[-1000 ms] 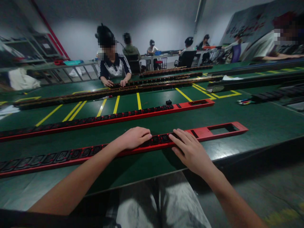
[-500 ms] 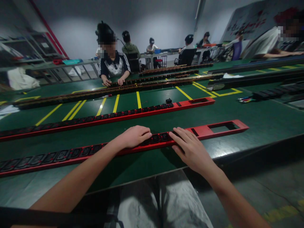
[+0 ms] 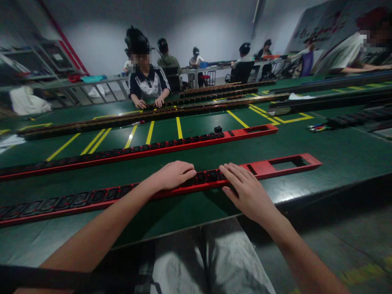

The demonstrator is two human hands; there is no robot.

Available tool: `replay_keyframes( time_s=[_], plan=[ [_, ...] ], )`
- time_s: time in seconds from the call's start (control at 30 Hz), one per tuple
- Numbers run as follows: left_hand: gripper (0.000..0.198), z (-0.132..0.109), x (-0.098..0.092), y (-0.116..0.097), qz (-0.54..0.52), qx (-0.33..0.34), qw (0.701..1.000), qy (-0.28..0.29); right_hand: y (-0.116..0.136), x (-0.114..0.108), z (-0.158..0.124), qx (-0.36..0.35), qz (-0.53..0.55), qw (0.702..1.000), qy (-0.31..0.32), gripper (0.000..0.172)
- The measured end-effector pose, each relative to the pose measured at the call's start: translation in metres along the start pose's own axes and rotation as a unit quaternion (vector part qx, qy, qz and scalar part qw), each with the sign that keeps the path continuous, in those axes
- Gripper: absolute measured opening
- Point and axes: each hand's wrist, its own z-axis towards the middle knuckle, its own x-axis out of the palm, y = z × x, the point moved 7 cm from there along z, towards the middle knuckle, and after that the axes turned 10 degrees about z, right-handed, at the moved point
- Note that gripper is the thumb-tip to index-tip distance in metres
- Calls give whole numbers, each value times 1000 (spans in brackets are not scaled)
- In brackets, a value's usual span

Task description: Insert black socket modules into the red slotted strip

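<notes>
A long red strip [image 3: 263, 167] with a row of black sockets lies along the near edge of the green table. My left hand [image 3: 174, 175] rests over its middle, fingers bent down on the far side; what is under the palm is hidden. To the right, my right hand [image 3: 240, 181] lies on the strip with its fingers stretched out and its thumb apart, near a rectangular opening. Two black sockets [image 3: 206, 176] show between the hands. A second red strip [image 3: 196, 144] with sockets lies parallel, farther back, with a loose black piece [image 3: 217, 129] behind it.
The green table [image 3: 337, 151] bears yellow tape lines, long dark strips [image 3: 122, 116] and coloured wire ends [image 3: 318, 128] at the right. Across it a person [image 3: 148, 83] works with both hands. Another person leans in at the far right; others sit behind.
My hands have stayed almost in place. The hands of the person across the table have shifted slightly to the right.
</notes>
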Motion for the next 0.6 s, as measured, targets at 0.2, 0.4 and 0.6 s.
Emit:
replay_keyframes(
  time_s=[0.2,0.4,0.6],
  plan=[
    [39,0,0,1,-2,-2,1000,-2,0,1,0,-5,-1,1000,0,45],
    [40,0,0,1,5,4,1000,-4,0,0,0,-6,-4,1000,1,42],
    [40,0,-1,-3,24,24,999,-7,1,-2,8,21,-13,1000,6,44]
  ],
)
